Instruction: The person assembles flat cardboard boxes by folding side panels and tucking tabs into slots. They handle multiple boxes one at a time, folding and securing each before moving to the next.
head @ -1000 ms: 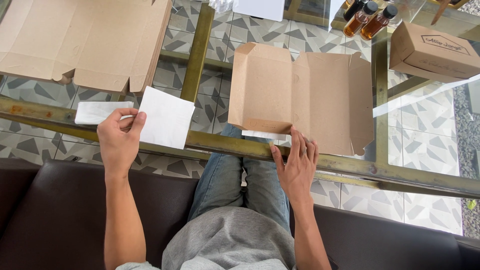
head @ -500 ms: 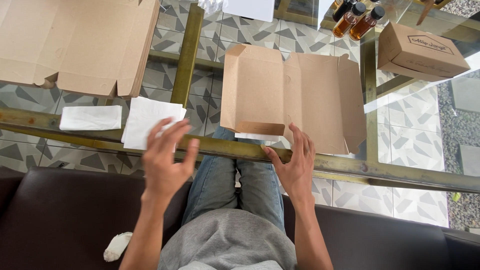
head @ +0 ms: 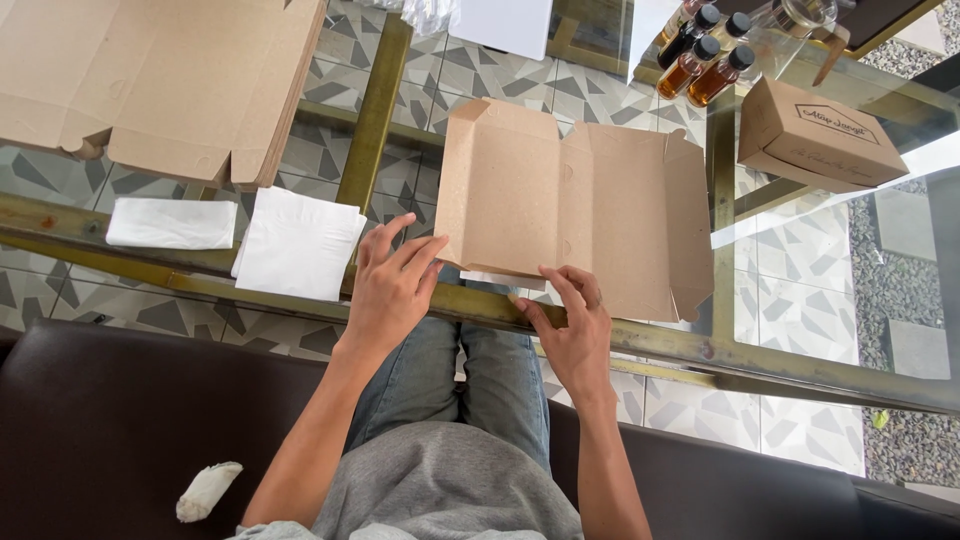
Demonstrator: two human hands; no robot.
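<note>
**Both hands at the near edge of a flat box blank**

A flat brown cardboard box blank (head: pixel 575 215) lies unfolded on the glass table (head: pixel 800 330), its near edge reaching the brass-coloured rail that runs along the table's near side. The left hand (head: pixel 390 290) rests at the blank's near left corner, fingers spread and slightly curled, their tips touching the cardboard edge; it grips nothing. The right hand (head: pixel 570 325) sits at the middle of the near edge, fingers loosely together and bent, the thumb and forefinger at the rim of the cardboard where a thin white sheet (head: pixel 505 280) shows from under it. Whether they pinch the card or only press on it cannot be told.

As far as can be judged, the folding has hardly begun: every panel and flap of the blank lies flat, no wall stands up, no tab is tucked. One closed brown box (head: pixel 815 135) stands at the far right of the table, which looks like a finished piece.

To the left of the hands lie a stack of white napkins (head: pixel 298 243) and a folded white napkin (head: pixel 172 223), both along the near rail. A pile of more flat blanks (head: pixel 160 80) fills the far left corner. Small bottles of amber liquid (head: pixel 700 55) stand at the far edge, beside the closed box. A crumpled white wad (head: pixel 205 490) lies on the dark seat (head: pixel 100 420) below.
</note>
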